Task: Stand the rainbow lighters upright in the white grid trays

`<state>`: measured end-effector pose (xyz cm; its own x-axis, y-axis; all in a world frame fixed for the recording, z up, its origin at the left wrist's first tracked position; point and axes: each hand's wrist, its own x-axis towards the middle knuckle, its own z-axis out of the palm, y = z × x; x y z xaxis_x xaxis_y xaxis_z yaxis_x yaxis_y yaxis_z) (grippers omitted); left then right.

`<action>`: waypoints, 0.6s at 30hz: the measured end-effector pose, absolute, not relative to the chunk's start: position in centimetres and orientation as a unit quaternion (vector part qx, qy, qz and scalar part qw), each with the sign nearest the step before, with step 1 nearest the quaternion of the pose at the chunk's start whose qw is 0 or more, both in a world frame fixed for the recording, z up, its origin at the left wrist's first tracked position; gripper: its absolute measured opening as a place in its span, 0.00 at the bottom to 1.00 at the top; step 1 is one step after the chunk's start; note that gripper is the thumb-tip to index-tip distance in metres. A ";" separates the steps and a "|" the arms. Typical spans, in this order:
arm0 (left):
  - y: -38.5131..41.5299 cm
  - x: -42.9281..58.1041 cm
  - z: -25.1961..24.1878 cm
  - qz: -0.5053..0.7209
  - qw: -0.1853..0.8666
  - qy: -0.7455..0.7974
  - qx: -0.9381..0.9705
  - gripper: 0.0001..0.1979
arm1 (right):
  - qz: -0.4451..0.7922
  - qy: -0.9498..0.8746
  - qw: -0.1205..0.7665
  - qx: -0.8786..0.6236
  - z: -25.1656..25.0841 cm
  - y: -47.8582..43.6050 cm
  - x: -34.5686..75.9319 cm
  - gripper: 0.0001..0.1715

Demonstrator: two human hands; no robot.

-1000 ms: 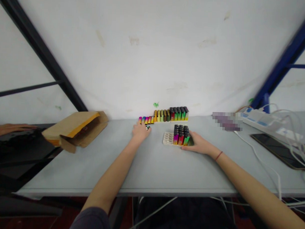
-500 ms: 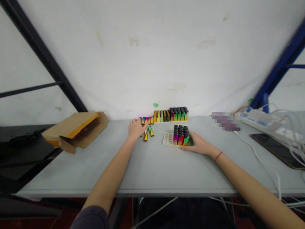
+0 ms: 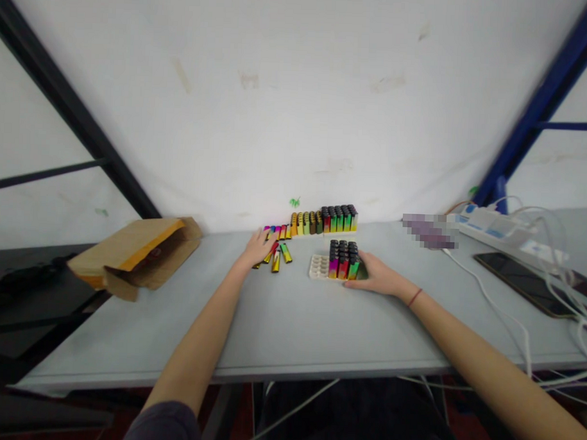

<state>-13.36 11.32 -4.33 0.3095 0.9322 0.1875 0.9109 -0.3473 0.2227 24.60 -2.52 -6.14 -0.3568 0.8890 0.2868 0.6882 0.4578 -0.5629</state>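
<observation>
My left hand (image 3: 256, 249) lies over a loose pile of colourful lighters (image 3: 275, 260), its fingers stretched out and partly covering some of them. No lighter shows between its fingers. At the right, my right hand (image 3: 379, 274) grips the side of a block of lighters (image 3: 343, 261) with thumb and fingers apart around it. These stand upright with black tops, in a white tray (image 3: 317, 268) whose left-hand holes show bare.
Against the wall stand yellow-topped lighters (image 3: 307, 223) and a full block of black-topped lighters (image 3: 340, 219). An open cardboard box (image 3: 133, 248) lies left. Right are a dark phone (image 3: 522, 283), a power strip (image 3: 509, 235) and white cables (image 3: 493, 294).
My left hand has shifted slightly left across the pile, uncovering more loose lighters. The right hand keeps its place at the tray. The whole view has shifted a little.
</observation>
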 end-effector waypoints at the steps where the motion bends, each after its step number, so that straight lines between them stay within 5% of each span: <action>1: 10.9 -13.7 -4.2 0.133 0.044 0.564 0.814 0.37 | 0.177 -0.804 0.286 -0.490 -6.1 -2.5 24.6 0.49; 9: 3.9 -14.3 -3.2 -0.015 0.051 0.473 0.879 0.44 | 0.176 -0.803 0.304 -0.481 -6.2 -2.6 24.7 0.47; 18: 4.5 -12.5 -3.6 0.019 0.009 0.483 0.875 0.41 | 0.185 -0.802 0.295 -0.485 -5.8 -2.9 24.6 0.47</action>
